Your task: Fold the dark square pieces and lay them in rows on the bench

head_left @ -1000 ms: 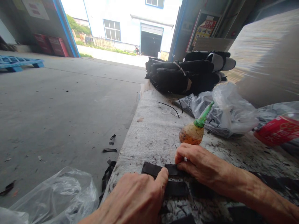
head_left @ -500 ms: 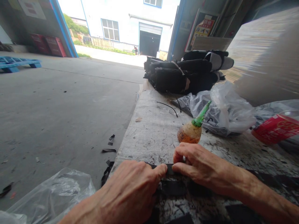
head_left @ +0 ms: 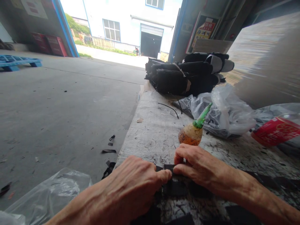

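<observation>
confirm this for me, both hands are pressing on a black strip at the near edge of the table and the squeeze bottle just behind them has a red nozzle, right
Not quite. The head view shows the squeeze bottle with a green nozzle, not red. The rest holds: the left hand and right hand both press on the black strip at the near edge of the table, and the bottle stands just behind them.

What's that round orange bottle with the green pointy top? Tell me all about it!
The bottle is small and round, with a cloudy, grimy orange-brown body that looks like soft plastic. A green cap ends in a long thin nozzle that leans up and to the right. It stands on the dirty white table, just beyond the right hand and in front of a crumpled plastic bag.
</observation>
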Tool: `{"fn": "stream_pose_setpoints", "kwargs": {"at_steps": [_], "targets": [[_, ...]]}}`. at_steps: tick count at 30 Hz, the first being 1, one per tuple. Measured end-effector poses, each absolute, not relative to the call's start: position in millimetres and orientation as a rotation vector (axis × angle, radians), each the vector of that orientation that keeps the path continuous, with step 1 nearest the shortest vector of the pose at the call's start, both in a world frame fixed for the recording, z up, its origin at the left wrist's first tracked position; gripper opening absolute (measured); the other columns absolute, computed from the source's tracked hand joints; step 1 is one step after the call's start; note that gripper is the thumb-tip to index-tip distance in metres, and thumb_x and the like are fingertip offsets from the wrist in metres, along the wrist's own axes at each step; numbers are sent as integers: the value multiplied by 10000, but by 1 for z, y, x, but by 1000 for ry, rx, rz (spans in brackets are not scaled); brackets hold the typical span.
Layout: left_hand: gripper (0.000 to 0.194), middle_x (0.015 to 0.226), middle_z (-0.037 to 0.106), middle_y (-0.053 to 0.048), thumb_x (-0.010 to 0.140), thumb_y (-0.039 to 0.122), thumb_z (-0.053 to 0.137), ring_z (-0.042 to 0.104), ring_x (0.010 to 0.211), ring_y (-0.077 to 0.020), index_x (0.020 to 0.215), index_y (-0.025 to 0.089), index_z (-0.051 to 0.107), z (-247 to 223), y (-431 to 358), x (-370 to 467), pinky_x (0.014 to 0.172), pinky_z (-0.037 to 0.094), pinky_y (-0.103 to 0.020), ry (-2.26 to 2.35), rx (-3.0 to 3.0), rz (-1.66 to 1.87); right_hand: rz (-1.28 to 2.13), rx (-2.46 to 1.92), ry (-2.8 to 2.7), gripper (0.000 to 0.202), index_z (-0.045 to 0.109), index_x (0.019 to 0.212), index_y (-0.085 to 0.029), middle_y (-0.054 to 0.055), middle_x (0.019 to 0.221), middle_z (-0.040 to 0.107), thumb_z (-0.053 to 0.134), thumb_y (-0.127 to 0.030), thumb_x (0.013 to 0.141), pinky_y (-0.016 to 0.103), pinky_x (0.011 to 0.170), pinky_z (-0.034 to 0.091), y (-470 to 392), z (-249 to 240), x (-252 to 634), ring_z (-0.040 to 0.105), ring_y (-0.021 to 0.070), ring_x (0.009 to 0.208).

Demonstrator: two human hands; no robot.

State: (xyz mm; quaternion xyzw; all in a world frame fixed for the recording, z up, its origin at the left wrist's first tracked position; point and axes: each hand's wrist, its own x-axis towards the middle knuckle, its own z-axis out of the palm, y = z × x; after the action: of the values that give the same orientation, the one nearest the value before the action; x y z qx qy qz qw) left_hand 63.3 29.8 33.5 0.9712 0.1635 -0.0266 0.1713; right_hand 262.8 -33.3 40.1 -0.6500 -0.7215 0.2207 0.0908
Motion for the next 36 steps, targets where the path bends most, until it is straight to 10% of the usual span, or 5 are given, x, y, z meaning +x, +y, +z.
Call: {"fn": "stream_pose_setpoints", "kwargs": {"at_steps": [15,30,36], "targets": [[280,684,650,57,721,173,523,608,642,-164,927,349,596,37,53,62,509,284,-267,326,2772,-60,846,-1865,-2186,284,654,818,-247,-45,786,610,569,-62,621,208,654,354,-32,50,279,536,120,739],[428,728,673,20,707,103,451,587,608,-125,1050,302,611,54,43,71,590,401,-223,590,2707,-39,978,-1915,-1650,230,563,1003,-140,8,843,615,488,-335,907,266,563,497,-34,35,279,589,105,625],[195,732,611,6,860,276,511,586,670,-144,997,172,603,63,29,77,677,478,-346,680,2728,-92,917,-1987,-1593,237,562,1059,-154,46,1024,602,526,-313,887,350,708,511,-17,37,269,607,162,826]]}}
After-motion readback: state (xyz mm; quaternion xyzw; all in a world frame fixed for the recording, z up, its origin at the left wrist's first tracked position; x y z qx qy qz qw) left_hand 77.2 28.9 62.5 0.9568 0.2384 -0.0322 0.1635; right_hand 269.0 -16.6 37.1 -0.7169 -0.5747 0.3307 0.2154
